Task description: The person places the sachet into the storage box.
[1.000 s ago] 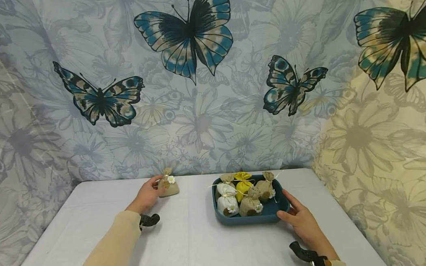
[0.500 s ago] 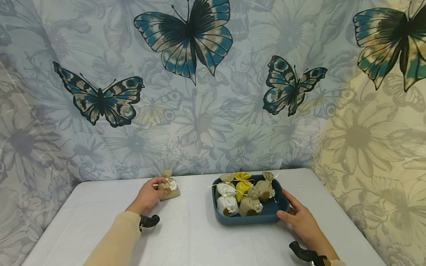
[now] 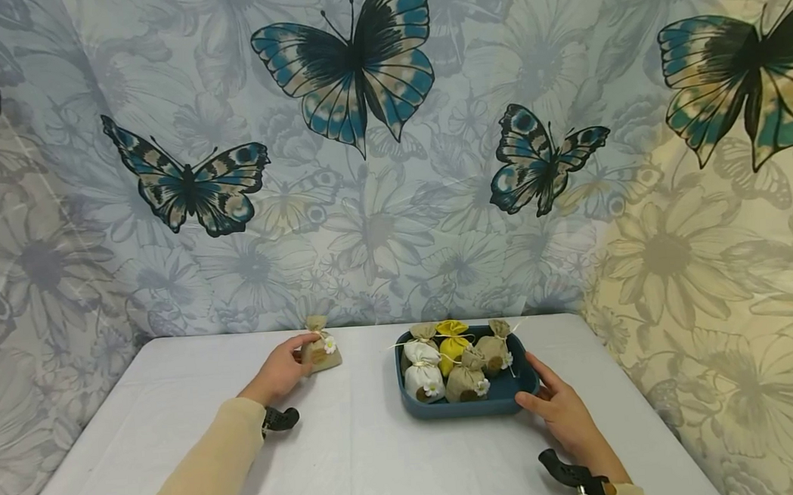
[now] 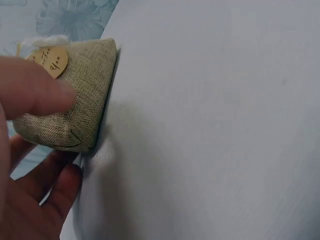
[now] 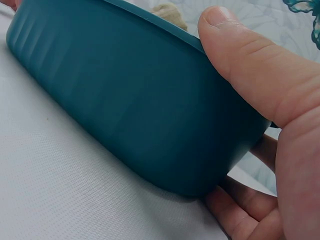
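Note:
My left hand holds a small tan burlap drawstring pouch near the table's back edge. A white flower and a round tag decorate the pouch. In the left wrist view, the thumb lies across the front of the burlap pouch, with the other fingers behind and below. On the right, my right hand grips the right end of a blue tray. Its thumb rests at the rim of the tray in the right wrist view, and curled fingers reach round the end and under its bottom corner.
Inside the tray are a white pouch, a yellow pouch and several tan ones, including a front tan pouch. A white cloth covers the table. Behind it hangs a butterfly-print curtain.
My left hand and the burlap pouch have shifted slightly right and nearer to me, the pouch's top straightening up. The right hand and the tray stay in place.

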A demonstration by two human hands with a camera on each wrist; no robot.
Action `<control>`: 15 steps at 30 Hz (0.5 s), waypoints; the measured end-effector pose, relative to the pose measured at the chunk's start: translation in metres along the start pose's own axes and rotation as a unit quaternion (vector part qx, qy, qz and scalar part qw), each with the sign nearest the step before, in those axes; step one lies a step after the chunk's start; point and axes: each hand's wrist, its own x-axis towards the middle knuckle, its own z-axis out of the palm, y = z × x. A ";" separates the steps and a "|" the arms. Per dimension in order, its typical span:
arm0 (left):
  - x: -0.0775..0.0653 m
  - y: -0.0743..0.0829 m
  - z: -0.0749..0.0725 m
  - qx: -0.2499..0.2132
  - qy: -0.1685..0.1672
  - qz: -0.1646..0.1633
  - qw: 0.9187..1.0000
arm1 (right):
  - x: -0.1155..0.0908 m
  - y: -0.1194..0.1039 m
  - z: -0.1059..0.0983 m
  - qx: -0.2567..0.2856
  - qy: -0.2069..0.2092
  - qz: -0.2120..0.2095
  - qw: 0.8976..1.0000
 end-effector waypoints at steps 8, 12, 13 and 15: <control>-0.001 0.006 0.009 0.052 -0.005 0.020 0.998 | -0.001 0.001 0.001 0.011 0.000 -0.004 1.000; -0.004 0.011 0.013 0.077 -0.001 0.018 0.997 | -0.001 0.002 0.002 0.032 -0.003 -0.010 0.999; -0.005 0.012 0.014 0.086 -0.003 0.020 0.996 | -0.001 0.001 0.002 0.033 -0.003 -0.011 0.999; -0.007 0.016 0.017 0.104 -0.011 0.023 0.994 | -0.001 0.001 0.002 0.028 -0.001 -0.011 1.000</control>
